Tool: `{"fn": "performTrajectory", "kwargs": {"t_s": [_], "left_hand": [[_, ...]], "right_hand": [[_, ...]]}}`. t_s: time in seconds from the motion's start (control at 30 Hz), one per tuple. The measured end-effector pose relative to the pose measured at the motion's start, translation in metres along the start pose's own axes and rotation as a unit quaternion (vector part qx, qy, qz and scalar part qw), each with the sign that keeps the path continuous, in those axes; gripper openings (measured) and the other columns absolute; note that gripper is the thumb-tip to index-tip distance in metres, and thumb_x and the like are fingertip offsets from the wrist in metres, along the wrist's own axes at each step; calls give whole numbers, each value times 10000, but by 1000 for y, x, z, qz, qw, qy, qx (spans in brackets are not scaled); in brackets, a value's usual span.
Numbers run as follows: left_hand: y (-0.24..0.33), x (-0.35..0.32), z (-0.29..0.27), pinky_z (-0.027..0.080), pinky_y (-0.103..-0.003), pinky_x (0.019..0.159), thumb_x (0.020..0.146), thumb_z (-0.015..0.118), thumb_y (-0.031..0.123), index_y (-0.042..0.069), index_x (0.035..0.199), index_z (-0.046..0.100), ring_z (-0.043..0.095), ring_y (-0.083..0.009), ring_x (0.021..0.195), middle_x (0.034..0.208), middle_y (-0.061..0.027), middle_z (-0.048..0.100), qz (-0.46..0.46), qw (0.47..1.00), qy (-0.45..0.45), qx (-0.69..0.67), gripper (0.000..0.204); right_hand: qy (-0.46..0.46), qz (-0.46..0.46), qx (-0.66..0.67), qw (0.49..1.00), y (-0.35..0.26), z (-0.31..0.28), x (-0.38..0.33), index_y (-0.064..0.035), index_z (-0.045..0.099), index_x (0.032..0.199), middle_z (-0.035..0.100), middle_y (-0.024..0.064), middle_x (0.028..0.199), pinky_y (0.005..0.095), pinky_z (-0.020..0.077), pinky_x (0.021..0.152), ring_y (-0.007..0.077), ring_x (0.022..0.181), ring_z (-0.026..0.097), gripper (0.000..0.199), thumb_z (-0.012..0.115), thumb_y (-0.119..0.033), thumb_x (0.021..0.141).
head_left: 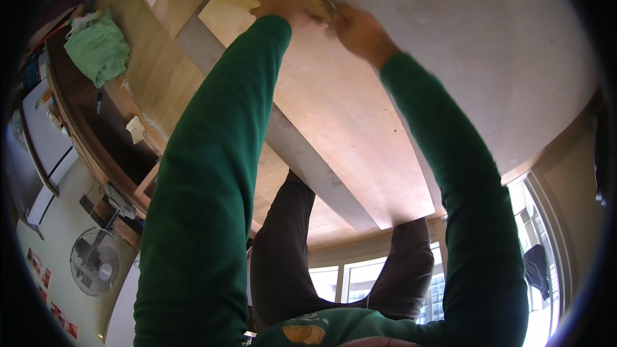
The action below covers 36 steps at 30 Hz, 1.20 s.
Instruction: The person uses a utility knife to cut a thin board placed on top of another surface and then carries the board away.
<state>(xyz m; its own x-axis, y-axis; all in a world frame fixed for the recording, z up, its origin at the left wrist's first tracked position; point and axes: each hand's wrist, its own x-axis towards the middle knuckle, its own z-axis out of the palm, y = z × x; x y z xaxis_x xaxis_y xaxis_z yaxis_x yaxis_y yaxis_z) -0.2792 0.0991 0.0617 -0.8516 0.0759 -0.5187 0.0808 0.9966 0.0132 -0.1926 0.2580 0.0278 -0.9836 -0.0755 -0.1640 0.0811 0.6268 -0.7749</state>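
A long pale wooden board (347, 122) stretches away from between my legs, on top of a large grey sheet (475, 45). My left hand (283, 3) lies near the board's far end, fingers spread and pressed flat on its surface. Close by on the right, my right hand (361, 31) is closed at the board's right edge. Something thin and dark shows at its fingertips, too small and blurred to name. A grey strip of the sheet (315, 160) shows along the board's left side.
Another flat wooden piece (177, 0) lies at the far left. Beyond the wood floor stands a brown open cabinet (125, 148) with a green bag (98, 48) on it. A fan (95, 261) is at the lower left, and a bright window (540, 250) at the lower right.
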Motion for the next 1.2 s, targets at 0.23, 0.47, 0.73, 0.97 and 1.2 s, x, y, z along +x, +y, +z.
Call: {"fn": "performTrajectory", "kwargs": {"t_s": [0.23, 0.47, 0.73, 0.97, 1.2], "left_hand": [[-11, -5, 1, 355, -659, 1090, 575, 907, 597, 103, 1600, 11, 81, -486, 1504, 1655, -216, 7, -25, 999, -18, -17, 1448], [-8, -6, -8, 370, -655, 1081, 576, 900, 605, 102, 1600, 26, 90, -494, 1500, 1649, -223, 25, -33, 999, -17, -9, 1437], [-16, -3, -2, 363, -663, 1079, 571, 891, 610, 114, 1600, 37, 79, -509, 1498, 1648, -236, 25, -26, 1000, -8, -8, 1426], [-7, 1, 10, 343, -707, 1061, 570, 884, 635, 132, 1602, 41, 104, -532, 1485, 1646, -244, 41, 0, 999, 40, -27, 1425], [-2, -11, -31, 250, -640, 1160, 623, 884, 572, 26, 1583, -54, 11, -507, 1499, 1640, -273, -45, -41, 994, -98, -1, 1449]], "right_hand": [[-107, 169, 6, 980, 5, -54, -170, -64, 565, 1310, 659, 255, 846, 442, 536, 693, 383, 733, 665, 334, 531, -198, 1006], [-3, 106, 103, 989, -23, -28, -27, -36, 571, 1100, 647, 283, 890, 511, 502, 714, 462, 831, 637, 194, 557, -158, 950], [-15, 29, 58, 998, -49, 25, 128, -38, 668, 1115, 678, 248, 1068, 502, 493, 913, 437, 1023, 625, 358, 462, -293, 971], [-36, 23, -3, 999, -30, 41, 154, -19, 667, 1142, 668, 269, 1110, 498, 488, 940, 437, 1059, 629, 391, 438, -293, 982], [-139, 76, 0, 987, -45, 8, 71, -55, 656, 1180, 659, 279, 1116, 476, 505, 899, 440, 1021, 634, 361, 481, -308, 991]]}}
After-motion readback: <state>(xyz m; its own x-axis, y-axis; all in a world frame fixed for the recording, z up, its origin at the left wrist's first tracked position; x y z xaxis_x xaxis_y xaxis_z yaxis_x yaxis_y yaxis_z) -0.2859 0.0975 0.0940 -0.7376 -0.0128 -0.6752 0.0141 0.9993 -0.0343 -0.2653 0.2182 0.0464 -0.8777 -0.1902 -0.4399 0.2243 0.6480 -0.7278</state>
